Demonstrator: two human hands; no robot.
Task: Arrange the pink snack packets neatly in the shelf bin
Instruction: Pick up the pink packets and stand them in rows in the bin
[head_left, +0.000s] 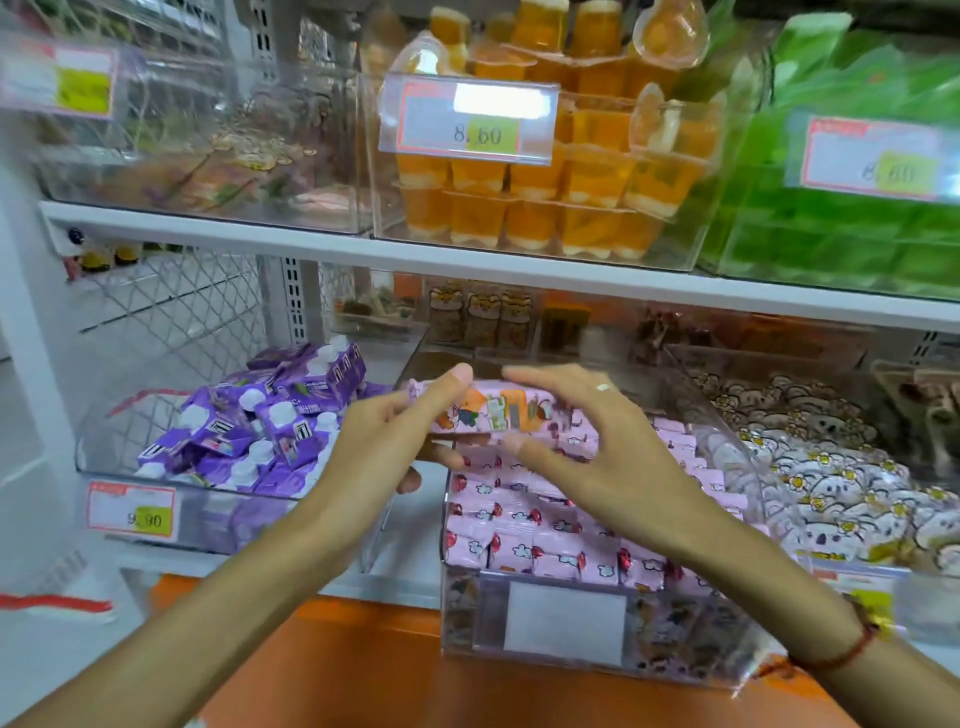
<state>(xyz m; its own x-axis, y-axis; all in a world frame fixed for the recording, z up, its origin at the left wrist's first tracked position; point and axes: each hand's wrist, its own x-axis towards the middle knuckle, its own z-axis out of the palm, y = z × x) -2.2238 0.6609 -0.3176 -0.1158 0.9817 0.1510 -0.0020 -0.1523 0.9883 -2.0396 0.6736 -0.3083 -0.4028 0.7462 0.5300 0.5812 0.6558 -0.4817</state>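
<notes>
A clear shelf bin (571, 660) on the lower shelf is pulled forward and holds several pink snack packets (524, 525) lying in rows. Above the bin's back half, my left hand (395, 441) grips a stack of pink packets (493, 413), thumb on top and fingers underneath. My right hand (582, 441) is against the right end of that stack with its fingers spread and lightly curved. The stack's right end is blurred.
A bin of purple drink pouches (260, 431) stands to the left and a bin of white bear-print packets (831, 478) to the right. The upper shelf (467, 260) overhangs with orange jelly cups (561, 197) and green packets (831, 223). An orange ledge (363, 675) lies below.
</notes>
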